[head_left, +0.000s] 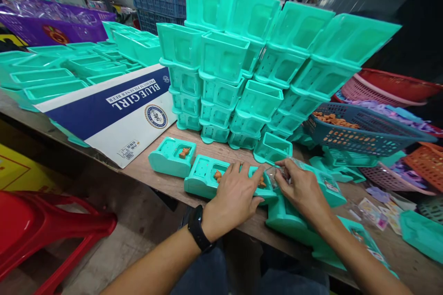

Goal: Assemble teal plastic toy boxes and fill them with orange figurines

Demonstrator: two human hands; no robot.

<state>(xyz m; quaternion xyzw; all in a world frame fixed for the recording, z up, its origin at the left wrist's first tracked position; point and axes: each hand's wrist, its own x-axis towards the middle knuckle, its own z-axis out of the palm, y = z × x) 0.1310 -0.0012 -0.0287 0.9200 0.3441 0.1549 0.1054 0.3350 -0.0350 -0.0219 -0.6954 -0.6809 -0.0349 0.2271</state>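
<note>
Tray (202, 179) pressed flat on bench (221, 152) by L hand (235, 198), palm down, nothing gripped – prob. kept from sliding. Clear bag (280, 175) pinched by R hand (301, 189) at tray's right end, near orange pcs (262, 183).

Hidden from us
Our left hand (235, 198) covers the tray (202, 179)'s middle; the packet (278, 176) pinched by our right hand (302, 190) is blurred.

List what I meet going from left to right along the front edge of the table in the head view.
Blue Girl carton → teal tray with one orange piece → left hand, flat on a second teal tray → right hand, pinching a small clear bag → printed cards → teal part at the far right.
</note>
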